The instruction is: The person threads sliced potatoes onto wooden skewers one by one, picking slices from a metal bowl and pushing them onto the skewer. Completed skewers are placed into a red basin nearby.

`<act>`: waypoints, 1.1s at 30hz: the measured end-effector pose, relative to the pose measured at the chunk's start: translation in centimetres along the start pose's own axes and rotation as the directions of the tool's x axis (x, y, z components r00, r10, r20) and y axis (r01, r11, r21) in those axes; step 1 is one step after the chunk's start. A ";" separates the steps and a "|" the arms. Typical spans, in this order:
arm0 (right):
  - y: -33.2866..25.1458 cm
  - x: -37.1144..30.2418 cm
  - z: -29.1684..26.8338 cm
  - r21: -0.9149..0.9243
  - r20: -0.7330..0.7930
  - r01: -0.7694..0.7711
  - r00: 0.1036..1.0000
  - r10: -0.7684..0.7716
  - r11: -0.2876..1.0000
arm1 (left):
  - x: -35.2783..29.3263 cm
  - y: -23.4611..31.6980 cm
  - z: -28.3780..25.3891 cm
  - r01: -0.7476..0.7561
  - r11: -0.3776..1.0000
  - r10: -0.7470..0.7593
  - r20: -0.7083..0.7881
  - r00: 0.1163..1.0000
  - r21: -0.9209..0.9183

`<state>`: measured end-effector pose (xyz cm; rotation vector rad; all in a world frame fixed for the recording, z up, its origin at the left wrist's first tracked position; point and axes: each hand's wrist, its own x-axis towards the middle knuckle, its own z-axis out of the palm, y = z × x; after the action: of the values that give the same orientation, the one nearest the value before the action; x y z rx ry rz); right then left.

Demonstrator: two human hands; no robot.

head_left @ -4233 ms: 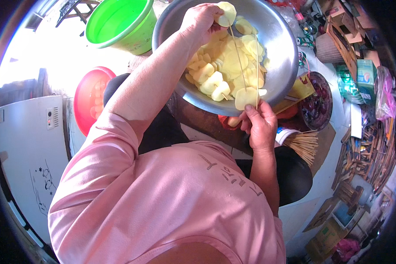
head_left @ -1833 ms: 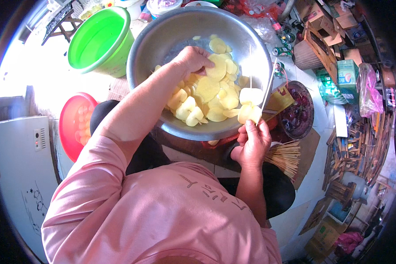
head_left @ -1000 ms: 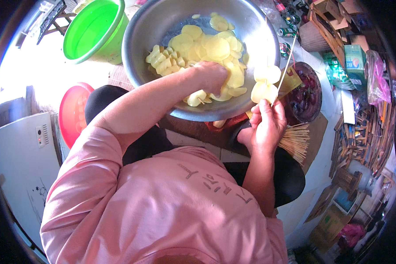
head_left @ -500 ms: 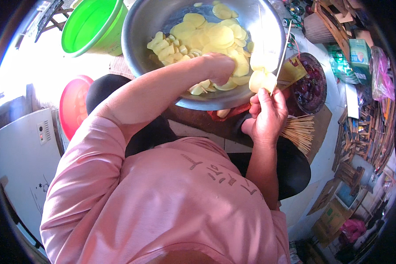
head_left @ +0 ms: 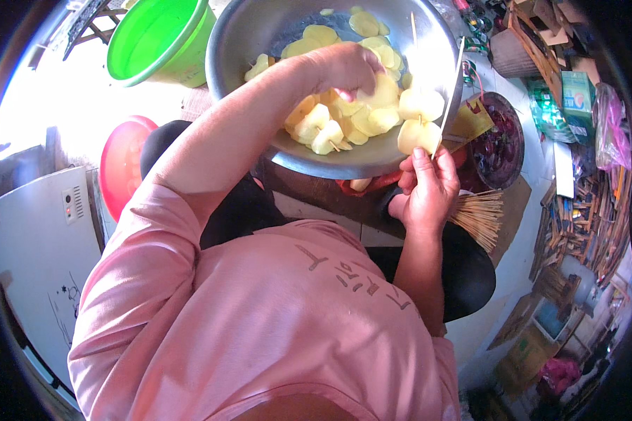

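A large metal basin (head_left: pixel 228 42) holds many thin, round, pale yellow slices that look like potato (head_left: pixel 318 35). My left hand (head_left: pixel 351 68) reaches into it, fingers closed at the edge of a larger slice (head_left: pixel 381 93). Over the basin's right rim, my right hand (head_left: pixel 428 191) grips a thin wooden skewer (head_left: pixel 413 29) threaded with a few slices (head_left: pixel 420 135). A second bare stick (head_left: pixel 451 95) rises slantwise from the same fingers. Finished-looking skewers of slices (head_left: pixel 326 137) lie in the near part of the basin, a stick tip poking out.
Beside my right knee lies a bundle of wooden skewers (head_left: pixel 479 217). A dark round bowl (head_left: pixel 502 140) stands right of the basin. To the left are a green tub (head_left: pixel 158 38) and a pink basin (head_left: pixel 119 165). Firewood (head_left: pixel 586 217) and boxes line the right side.
My left hand has risen from the near slices toward the basin's middle, uncovering skewered slices below. My right hand stays almost in place with its skewer. The view has shifted slightly.
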<state>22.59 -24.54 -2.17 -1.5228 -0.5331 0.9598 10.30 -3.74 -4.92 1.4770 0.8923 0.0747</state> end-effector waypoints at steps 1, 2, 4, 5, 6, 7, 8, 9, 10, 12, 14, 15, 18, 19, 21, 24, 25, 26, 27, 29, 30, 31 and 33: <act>0.0 -0.1 0.1 -0.023 0.024 -0.003 1.000 0.004 1.000 | -0.1 0.0 -0.6 -0.006 0.984 -0.010 -0.090 0.996 -0.178; 0.0 -0.2 0.2 -0.045 0.049 -0.005 0.999 0.008 0.999 | -0.3 0.1 -1.0 -0.052 0.949 -0.004 -0.178 0.984 -0.310; -0.3 -0.7 0.6 -0.089 0.121 0.001 0.993 0.010 0.996 | -0.7 0.4 -1.8 -0.176 0.823 -0.028 -0.348 0.937 -0.540; -0.4 -0.9 0.8 -0.083 0.134 -0.023 0.990 0.034 0.996 | -0.9 0.5 -2.2 -0.209 0.776 -0.033 -0.370 0.929 -0.595; -0.4 -1.0 1.0 -0.078 0.148 -0.047 0.987 0.058 0.996 | -1.3 0.7 -2.7 -0.243 0.725 -0.039 -0.391 0.920 -0.644; -0.4 -1.2 1.2 -0.075 0.159 -0.071 0.984 0.082 0.995 | -1.5 0.9 -3.0 -0.276 0.668 -0.046 -0.408 0.912 -0.691; -0.1 -1.1 1.2 -0.065 0.193 -0.056 0.979 0.067 0.996 | -2.1 1.2 -3.2 -0.314 0.671 -0.050 -0.463 0.885 -0.672; -0.1 -1.2 1.3 -0.082 0.195 -0.059 0.978 0.074 0.995 | -2.4 1.3 -3.6 -0.324 0.656 -0.066 -0.479 0.876 -0.682; -0.2 -1.3 1.4 -0.098 0.199 -0.062 0.977 0.081 0.993 | -2.8 1.4 -3.9 -0.335 0.640 -0.082 -0.495 0.865 -0.691; -0.2 -1.5 1.6 -0.123 0.207 -0.062 0.975 0.086 0.991 | -3.1 1.3 -4.4 -0.378 0.588 -0.119 -0.539 0.834 -0.715; 0.0 -1.6 1.8 -0.144 0.210 -0.058 0.974 0.087 0.988 | -3.0 1.1 -4.6 -0.437 0.554 -0.106 -0.581 0.807 -0.709; 0.1 -1.6 1.8 -0.141 0.214 -0.055 0.973 0.085 0.988 | -3.0 1.0 -4.8 -0.466 0.536 -0.100 -0.601 0.793 -0.704; 0.2 -1.7 2.0 -0.129 0.225 -0.052 0.971 0.081 0.990 | -3.3 0.7 -5.2 -0.502 0.578 -0.033 -0.633 0.773 -0.643; 0.3 -1.7 2.0 -0.124 0.228 -0.053 0.970 0.080 0.991 | -3.5 0.6 -5.4 -0.487 0.609 -0.016 -0.623 0.782 -0.626; 0.3 -1.8 2.0 -0.111 0.233 -0.062 0.968 0.087 0.992 | -4.1 0.5 -5.9 -0.457 0.667 0.019 -0.601 0.799 -0.588; 0.3 -1.8 1.8 -0.087 0.244 -0.087 0.964 0.106 0.992 | -5.4 1.8 -5.5 -0.551 0.671 0.158 -0.630 0.760 -0.496; 0.2 -1.8 1.7 -0.081 0.250 -0.093 0.962 0.110 0.992 | -6.1 2.4 -5.5 -0.497 0.761 0.169 -0.612 0.772 -0.417; 0.2 -1.8 1.7 -0.074 0.254 -0.099 0.960 0.115 0.992 | -6.8 3.0 -5.6 -0.437 0.837 0.177 -0.593 0.785 -0.328; 0.2 -1.9 1.7 -0.076 0.245 -0.100 0.963 0.116 0.992 | -7.1 3.3 -5.7 -0.372 0.899 0.182 -0.573 0.799 -0.232; 0.3 -1.9 1.7 -0.082 0.230 -0.102 0.966 0.119 0.991 | -6.1 2.2 -5.4 -0.428 0.893 0.271 -0.594 0.757 -0.139; 0.3 -1.9 1.6 -0.082 0.235 -0.095 0.965 0.112 0.992 | -5.5 1.7 -5.1 -0.454 0.886 0.314 -0.601 0.735 -0.091; 0.4 -1.9 1.6 -0.081 0.241 -0.090 0.965 0.107 0.993 | -5.3 1.4 -4.9 -0.478 0.869 0.314 -0.607 0.730 -0.126; 0.4 -1.8 1.6 -0.093 0.245 -0.074 0.965 0.094 0.993 | -4.9 1.2 -4.5 -0.525 0.829 0.312 -0.619 0.720 -0.193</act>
<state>20.19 -25.15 -2.05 -1.5170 -0.6987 1.2180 5.04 -2.57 -0.91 1.2942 0.9170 1.0306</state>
